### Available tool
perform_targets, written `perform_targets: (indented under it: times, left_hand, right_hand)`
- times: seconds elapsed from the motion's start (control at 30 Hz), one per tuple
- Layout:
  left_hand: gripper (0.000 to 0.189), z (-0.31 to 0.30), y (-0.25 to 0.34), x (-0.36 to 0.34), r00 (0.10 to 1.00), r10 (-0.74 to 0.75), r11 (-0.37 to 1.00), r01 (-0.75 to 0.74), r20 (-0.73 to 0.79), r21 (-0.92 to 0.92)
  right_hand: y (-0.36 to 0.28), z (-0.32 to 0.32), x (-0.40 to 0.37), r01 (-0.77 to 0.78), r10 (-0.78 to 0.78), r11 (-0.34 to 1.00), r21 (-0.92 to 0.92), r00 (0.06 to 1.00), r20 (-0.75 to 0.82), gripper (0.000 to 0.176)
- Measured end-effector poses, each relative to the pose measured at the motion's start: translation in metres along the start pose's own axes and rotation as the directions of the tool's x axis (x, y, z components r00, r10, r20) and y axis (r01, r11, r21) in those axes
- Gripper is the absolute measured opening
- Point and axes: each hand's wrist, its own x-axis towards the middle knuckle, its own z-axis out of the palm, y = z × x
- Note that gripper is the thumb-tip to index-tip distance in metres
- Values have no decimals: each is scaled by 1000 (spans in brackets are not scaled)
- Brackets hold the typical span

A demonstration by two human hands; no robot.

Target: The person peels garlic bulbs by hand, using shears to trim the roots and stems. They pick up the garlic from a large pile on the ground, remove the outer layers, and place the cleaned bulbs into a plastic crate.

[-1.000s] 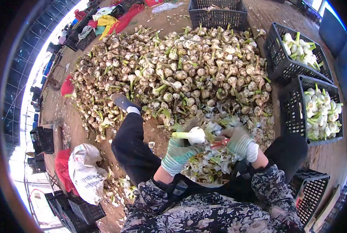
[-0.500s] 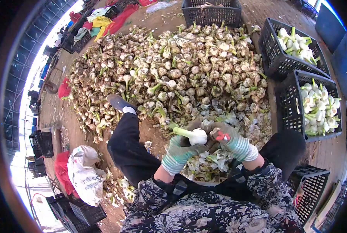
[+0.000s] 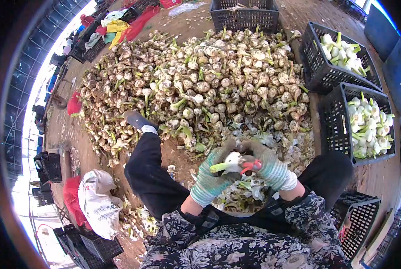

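Note:
My left hand (image 3: pixel 213 175), in a white and green glove with dark fingers, is wrapped round a white garlic bulb (image 3: pixel 232 162) whose green stem points left. Close against its right side, my gloved right hand (image 3: pixel 267 163) is closed on a small red-handled tool (image 3: pixel 251 166). Most of the tool is hidden by the fingers. Both hands are above a heap of white and green peelings (image 3: pixel 243 193) between my legs. In front spreads a large pile of unpeeled garlic (image 3: pixel 200 85).
Two black crates of white bulbs (image 3: pixel 333 116) (image 3: pixel 315 80) stand at the right. Another crate (image 3: pixel 245 19) is behind the pile, and one (image 3: pixel 359 219) is at lower right. A white sack (image 3: pixel 99 204) and red netting (image 3: pixel 72 201) lie at the left.
The bulb has tilted, its stem now pointing lower and left. My left hand has turned around it, and the red tool has moved down and left against the bulb.

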Motion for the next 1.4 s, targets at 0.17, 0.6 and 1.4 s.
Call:
perform_targets:
  times: [0.17,0.6,1.4]
  left_hand:
    - [81,-6,9,-6,976,-207,825,208,60,-526]
    - [86,-2,-8,-2,993,-86,972,65,-86,-226]
    - [55,13,13,17,920,-241,818,22,-308,-575]
  right_hand:
    - [8,-9,-11,-223,56,706,673,964,261,56]
    - [2,21,-4,58,-86,990,-127,971,-224,30]
    - [10,35,-2,25,13,982,189,981,-195,30]
